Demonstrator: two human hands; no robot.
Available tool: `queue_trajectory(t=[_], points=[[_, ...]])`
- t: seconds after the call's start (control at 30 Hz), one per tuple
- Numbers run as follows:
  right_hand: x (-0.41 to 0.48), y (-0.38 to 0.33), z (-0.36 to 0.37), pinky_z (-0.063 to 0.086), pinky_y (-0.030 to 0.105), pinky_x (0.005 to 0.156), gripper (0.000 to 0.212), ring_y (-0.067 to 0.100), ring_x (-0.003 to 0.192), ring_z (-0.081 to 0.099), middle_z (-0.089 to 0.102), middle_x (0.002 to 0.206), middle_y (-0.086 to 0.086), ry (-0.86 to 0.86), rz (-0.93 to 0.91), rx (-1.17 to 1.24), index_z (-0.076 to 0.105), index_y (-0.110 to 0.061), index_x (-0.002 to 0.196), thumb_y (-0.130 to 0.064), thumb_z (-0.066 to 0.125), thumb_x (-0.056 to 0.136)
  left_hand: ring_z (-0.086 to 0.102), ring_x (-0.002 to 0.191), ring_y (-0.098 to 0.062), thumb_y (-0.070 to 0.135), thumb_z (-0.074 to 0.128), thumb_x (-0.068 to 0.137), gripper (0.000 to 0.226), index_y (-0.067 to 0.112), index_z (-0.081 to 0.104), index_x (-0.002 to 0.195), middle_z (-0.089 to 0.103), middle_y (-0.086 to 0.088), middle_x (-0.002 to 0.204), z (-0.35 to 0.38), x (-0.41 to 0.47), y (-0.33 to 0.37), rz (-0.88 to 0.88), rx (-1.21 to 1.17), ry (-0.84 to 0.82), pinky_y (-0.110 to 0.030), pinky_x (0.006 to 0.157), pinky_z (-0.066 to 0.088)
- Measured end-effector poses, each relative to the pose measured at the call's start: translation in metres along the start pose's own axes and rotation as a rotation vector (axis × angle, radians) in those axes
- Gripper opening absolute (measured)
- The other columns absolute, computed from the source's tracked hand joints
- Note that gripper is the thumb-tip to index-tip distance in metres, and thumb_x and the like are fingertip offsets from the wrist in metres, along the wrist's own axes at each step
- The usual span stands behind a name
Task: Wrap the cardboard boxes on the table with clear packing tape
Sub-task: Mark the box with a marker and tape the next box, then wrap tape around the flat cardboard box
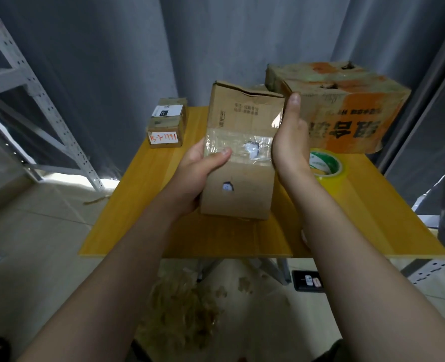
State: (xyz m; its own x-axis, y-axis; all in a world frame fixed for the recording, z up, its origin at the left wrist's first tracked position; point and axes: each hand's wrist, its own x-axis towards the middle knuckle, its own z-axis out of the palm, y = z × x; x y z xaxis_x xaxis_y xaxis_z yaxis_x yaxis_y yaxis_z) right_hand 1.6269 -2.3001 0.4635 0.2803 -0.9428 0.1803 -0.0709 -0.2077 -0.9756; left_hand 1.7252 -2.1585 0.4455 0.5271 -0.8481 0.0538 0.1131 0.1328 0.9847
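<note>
I hold a plain brown cardboard box [242, 142] upright above the yellow table [143, 205]; a band of clear tape crosses its middle and its top flap is crumpled. My left hand [198, 173] grips its left side, thumb pressed on the tape band. My right hand [290, 142] lies flat along the box's right side, fingers straight and pointing up. A roll of clear packing tape [328, 171] with a green and white core lies on the table just right of my right wrist.
A large worn box with orange print [346, 111] stands at the back right of the table. A small taped box with a white label [168, 124] sits at the back left. Metal shelving [33, 95] stands left; tape scraps [187, 304] and a phone [308, 280] lie on the floor.
</note>
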Motion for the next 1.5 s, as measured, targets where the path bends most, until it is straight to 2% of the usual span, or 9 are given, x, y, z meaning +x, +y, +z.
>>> queue_trajectory(t=[0.17,0.27,0.3,0.57,0.83,0.97,1.13,1.27,1.5], points=[[-0.007,-0.003,0.001,0.045,0.039,0.086,0.066,0.016,0.088,0.063,0.068,0.112,0.013,0.004,0.103,0.078,0.07,-0.01,0.111,-0.054,0.021,0.111,0.077,0.098,-0.025,0.021,0.072,0.093,0.072,0.011,0.038,0.155,0.072,-0.013,0.126,-0.005,0.004,-0.005,-0.075,0.013,0.026,-0.035,0.073,0.062],[-0.006,-0.001,0.004,0.042,0.034,0.086,0.067,0.026,0.107,0.065,0.052,0.096,-0.012,0.001,0.106,0.064,0.067,-0.004,0.123,-0.051,0.02,0.112,0.075,0.104,-0.024,0.018,0.065,0.1,0.051,0.016,0.047,0.148,0.071,-0.01,0.129,-0.009,0.007,-0.004,-0.045,0.103,0.003,-0.034,0.077,0.062],[-0.005,-0.002,0.004,0.044,0.036,0.084,0.07,0.028,0.106,0.065,0.051,0.135,0.015,-0.011,0.102,0.048,0.067,-0.001,0.124,-0.051,0.02,0.112,0.075,0.102,-0.02,0.015,0.062,0.102,0.041,0.016,0.052,0.141,0.073,-0.005,0.123,-0.01,0.009,-0.004,-0.008,0.141,0.019,-0.031,0.076,0.061],[-0.009,0.002,0.01,0.053,0.029,0.046,0.039,0.02,0.077,0.073,0.07,0.104,0.001,-0.346,0.058,-0.023,0.055,-0.015,0.127,-0.044,0.06,0.102,0.075,0.088,-0.006,0.024,0.068,0.1,0.037,0.019,0.062,0.136,0.077,0.005,0.106,-0.042,0.017,0.001,0.068,0.401,0.223,-0.019,0.066,0.057],[-0.017,0.005,0.008,0.065,0.046,0.071,0.051,0.032,0.091,0.074,0.067,0.12,0.01,-0.679,0.285,-0.238,0.052,-0.026,0.138,-0.031,0.076,0.093,0.067,0.069,-0.023,0.008,0.059,0.1,0.032,0.018,0.037,0.122,0.063,-0.014,0.101,-0.051,0.012,0.007,-0.138,0.179,0.552,-0.03,0.049,0.053],[-0.018,0.006,0.006,0.056,0.031,0.059,0.025,0.024,0.091,0.067,0.072,0.107,0.006,-0.708,0.262,-0.227,0.071,-0.026,0.124,-0.02,0.062,0.102,0.05,0.121,-0.027,0.015,0.069,0.087,0.066,0.016,0.034,0.142,0.029,-0.012,0.148,-0.061,0.006,0.01,0.068,0.802,0.718,-0.031,0.098,0.044],[-0.02,0.015,0.004,0.051,0.021,0.068,0.023,0.01,0.093,0.067,0.073,0.102,-0.007,-0.762,0.11,-0.32,0.078,-0.03,0.114,-0.02,0.075,0.094,0.053,0.123,-0.012,0.04,0.075,0.091,0.049,0.029,0.059,0.136,0.055,0.009,0.135,-0.045,-0.012,0.018,0.044,0.936,0.177,-0.028,0.098,0.041],[-0.017,0.02,0.003,0.049,0.028,0.093,0.032,0.013,0.115,0.063,0.068,0.126,-0.008,-0.752,-0.176,-0.598,0.074,-0.033,0.118,-0.015,0.077,0.092,0.049,0.13,-0.017,0.056,0.083,0.078,0.093,0.035,0.037,0.156,0.046,0.004,0.153,-0.029,-0.014,0.009,-0.191,1.199,-0.32,-0.041,0.108,0.047],[-0.003,0.006,-0.033,0.027,0.055,0.115,0.066,0.043,0.144,0.02,0.034,0.154,0.016,-0.465,-0.089,-1.101,0.038,-0.038,0.154,-0.016,0.06,0.095,0.024,0.152,-0.033,0.06,0.087,0.07,0.141,0.027,-0.012,0.164,0.017,-0.003,0.17,-0.015,0.001,0.004,-0.32,1.417,-0.335,-0.051,0.12,0.034]])
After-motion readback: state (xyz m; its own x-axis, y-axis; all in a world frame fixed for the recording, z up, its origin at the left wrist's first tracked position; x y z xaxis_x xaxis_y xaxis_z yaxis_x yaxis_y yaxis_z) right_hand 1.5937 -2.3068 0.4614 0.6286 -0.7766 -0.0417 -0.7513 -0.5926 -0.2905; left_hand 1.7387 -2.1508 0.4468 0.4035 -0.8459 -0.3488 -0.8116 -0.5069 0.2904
